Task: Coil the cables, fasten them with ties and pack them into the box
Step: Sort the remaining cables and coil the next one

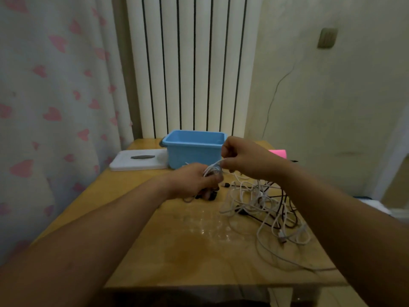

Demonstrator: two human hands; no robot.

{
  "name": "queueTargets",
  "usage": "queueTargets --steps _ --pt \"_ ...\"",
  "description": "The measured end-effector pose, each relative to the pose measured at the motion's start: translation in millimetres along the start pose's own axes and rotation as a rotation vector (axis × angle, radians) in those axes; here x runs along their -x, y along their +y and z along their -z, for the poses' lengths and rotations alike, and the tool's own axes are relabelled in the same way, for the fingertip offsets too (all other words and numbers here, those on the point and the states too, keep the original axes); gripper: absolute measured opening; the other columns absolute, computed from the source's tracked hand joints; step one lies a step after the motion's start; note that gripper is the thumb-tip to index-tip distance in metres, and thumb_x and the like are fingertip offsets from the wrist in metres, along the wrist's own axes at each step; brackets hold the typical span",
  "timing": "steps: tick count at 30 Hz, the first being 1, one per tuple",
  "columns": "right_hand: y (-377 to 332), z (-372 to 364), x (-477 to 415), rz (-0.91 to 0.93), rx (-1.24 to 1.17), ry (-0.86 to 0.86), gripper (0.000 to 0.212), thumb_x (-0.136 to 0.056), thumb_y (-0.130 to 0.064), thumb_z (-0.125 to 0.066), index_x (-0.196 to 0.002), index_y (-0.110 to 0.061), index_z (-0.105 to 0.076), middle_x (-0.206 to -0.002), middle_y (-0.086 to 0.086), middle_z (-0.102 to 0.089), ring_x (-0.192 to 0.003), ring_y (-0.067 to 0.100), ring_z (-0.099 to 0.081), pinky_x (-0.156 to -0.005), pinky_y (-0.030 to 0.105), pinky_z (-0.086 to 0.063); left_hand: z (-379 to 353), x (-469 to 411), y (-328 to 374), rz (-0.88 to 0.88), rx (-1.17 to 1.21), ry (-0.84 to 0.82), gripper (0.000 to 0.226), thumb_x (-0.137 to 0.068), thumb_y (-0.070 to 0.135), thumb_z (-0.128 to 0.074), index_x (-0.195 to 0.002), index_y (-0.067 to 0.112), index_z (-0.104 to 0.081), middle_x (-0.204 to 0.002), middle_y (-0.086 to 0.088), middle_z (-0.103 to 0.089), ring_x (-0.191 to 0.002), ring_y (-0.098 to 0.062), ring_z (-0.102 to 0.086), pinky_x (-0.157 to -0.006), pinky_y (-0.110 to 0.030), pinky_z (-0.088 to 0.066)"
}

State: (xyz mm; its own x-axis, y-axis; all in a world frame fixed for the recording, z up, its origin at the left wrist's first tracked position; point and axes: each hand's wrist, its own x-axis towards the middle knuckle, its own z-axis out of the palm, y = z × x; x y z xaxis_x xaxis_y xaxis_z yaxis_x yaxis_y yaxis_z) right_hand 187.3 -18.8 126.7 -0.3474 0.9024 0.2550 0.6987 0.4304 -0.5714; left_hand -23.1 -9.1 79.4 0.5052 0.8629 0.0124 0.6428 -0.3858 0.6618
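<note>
My left hand (194, 181) grips a small coil of white cable (211, 170) above the wooden table (199, 251). My right hand (242, 158) pinches a strand of that same white cable just to the right of the coil, close to the left hand. A tangled heap of white and black cables (263, 207) lies on the table's right side. The open blue plastic box (194, 147) stands at the back of the table, right behind both hands. Small dark pieces (213, 194), perhaps ties, lie under the left hand; they are blurred.
A white lid (139, 160) with a dark handle lies left of the box. A pink object (277, 154) peeks out behind my right wrist. A radiator and a curtain stand behind the table. One white cable trails off the table's right edge (309, 268).
</note>
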Motion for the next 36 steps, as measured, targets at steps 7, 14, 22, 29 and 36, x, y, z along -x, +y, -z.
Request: queueTargets --steps 7,14,22,29,36 --pt "30.1 3.8 8.4 -0.036 -0.188 -0.027 0.023 -0.098 -0.035 -0.074 -0.101 -0.012 -0.070 -0.086 0.003 -0.068 -0.075 0.015 -0.065 -0.076 0.032 -0.058 0.2 12.3 -12.9 0.030 0.185 -0.005 0.057 -0.096 0.076 -0.051 -0.084 0.021 -0.058 -0.068 -0.002 -0.059 -0.064 -0.021 -0.053 -0.054 -0.029 -0.045" --pt "46.7 -9.2 6.9 -0.144 -0.315 -0.014 0.025 -0.103 -0.038 -0.067 -0.104 -0.013 -0.071 -0.083 0.004 -0.069 -0.074 0.019 -0.065 -0.078 0.041 -0.060 -5.3 3.2 -18.4 0.021 0.540 0.129 0.058 -0.103 0.074 -0.040 -0.072 0.025 -0.047 -0.065 -0.002 -0.040 -0.056 -0.017 -0.034 -0.055 -0.034 -0.030" --pt "27.1 -56.3 7.2 -0.256 -0.562 0.119 0.033 -0.112 -0.032 -0.049 -0.106 -0.008 -0.070 -0.074 0.004 -0.055 -0.063 0.018 -0.056 -0.060 0.033 -0.057 -22.8 -23.6 -23.8 0.138 1.211 0.495 0.053 -0.095 0.068 -0.063 -0.072 0.022 -0.050 -0.060 0.001 -0.038 -0.055 -0.014 -0.042 -0.056 -0.030 -0.036" --pt "24.3 -87.3 -5.8 -0.255 -0.449 0.111 0.035 -0.110 -0.044 -0.052 -0.098 -0.017 -0.071 -0.072 -0.010 -0.062 -0.063 0.012 -0.057 -0.048 0.024 -0.048 -24.8 -46.8 -13.2 0.061 1.534 0.567 0.050 -0.104 0.063 -0.050 -0.098 0.014 -0.056 -0.100 -0.014 -0.077 -0.095 -0.028 -0.079 -0.091 -0.053 -0.062" --pt "31.8 -97.3 -38.1 -0.244 -0.443 -0.007 0.034 -0.104 -0.042 -0.063 -0.099 -0.010 -0.075 -0.058 -0.007 -0.059 -0.059 0.015 -0.055 -0.060 0.035 -0.050 -9.7 -58.4 -35.4 -0.036 1.574 0.616 0.052 -0.102 0.068 -0.050 -0.077 0.022 -0.048 -0.065 0.000 -0.042 -0.053 -0.014 -0.039 -0.051 -0.029 -0.040"
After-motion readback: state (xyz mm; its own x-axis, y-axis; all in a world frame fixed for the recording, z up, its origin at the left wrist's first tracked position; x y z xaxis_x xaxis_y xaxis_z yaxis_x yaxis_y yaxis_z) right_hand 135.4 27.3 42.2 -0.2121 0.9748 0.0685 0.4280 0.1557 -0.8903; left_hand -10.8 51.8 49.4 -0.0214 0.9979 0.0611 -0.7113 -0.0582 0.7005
